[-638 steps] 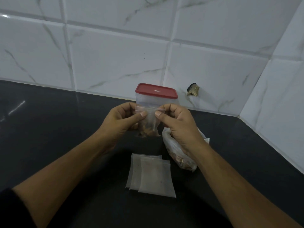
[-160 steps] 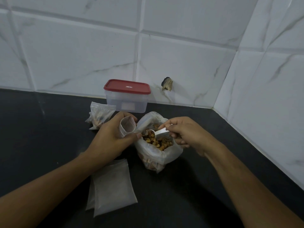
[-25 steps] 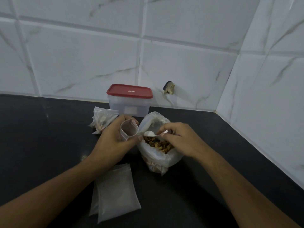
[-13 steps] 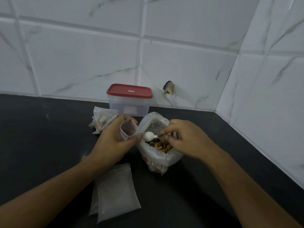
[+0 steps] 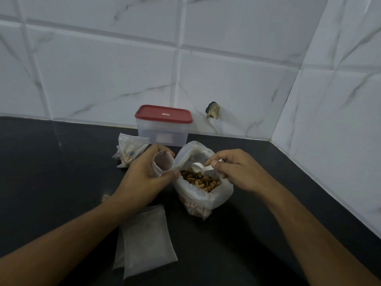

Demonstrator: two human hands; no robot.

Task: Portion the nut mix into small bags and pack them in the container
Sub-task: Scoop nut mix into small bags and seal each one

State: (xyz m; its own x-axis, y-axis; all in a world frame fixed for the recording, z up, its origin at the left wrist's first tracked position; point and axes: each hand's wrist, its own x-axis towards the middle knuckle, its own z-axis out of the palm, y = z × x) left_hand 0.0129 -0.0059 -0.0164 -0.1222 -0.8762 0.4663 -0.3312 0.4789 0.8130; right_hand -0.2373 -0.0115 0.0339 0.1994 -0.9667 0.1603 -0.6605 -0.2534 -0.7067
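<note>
**Counts.** One container (image 5: 164, 132) with a red lid (image 5: 163, 114) is standing closed at the back of the dark countertop (image 5: 51, 178), against the tiled wall (image 5: 103, 75). One large bag (image 5: 204, 198) of nut mix (image 5: 203, 181) is sitting open at frame centre. One filled small bag (image 5: 130, 150) is lying just left of the container. One open small bag (image 5: 163, 163) is being held beside the large bag's left rim. One white scoop (image 5: 198, 167) is hovering over the nuts. At least two empty bags (image 5: 146, 240) are lying stacked flat in the lower centre.

**Hands.** The left hand (image 5: 144, 179) is curling round the open small bag, with its thumb and fingers keeping the mouth rounded. The right hand (image 5: 237, 172) is pinching the scoop's handle between thumb and fingertips.

**Hidden or unclear.** The left hand is covering the held bag's lower part and the filled bag's right edge. The right fingers are hiding most of the scoop's handle. The container's contents are showing only dimly through its wall. The exact number of stacked bags is not resolving. A dark chipped spot (image 5: 212, 110) is marking the wall right of the container.

**Change.** Compared with half a second ago, the scoop's bowl is sitting slightly further right, away from the small bag's mouth and over the nut mix. The other objects are lying as before.
</note>
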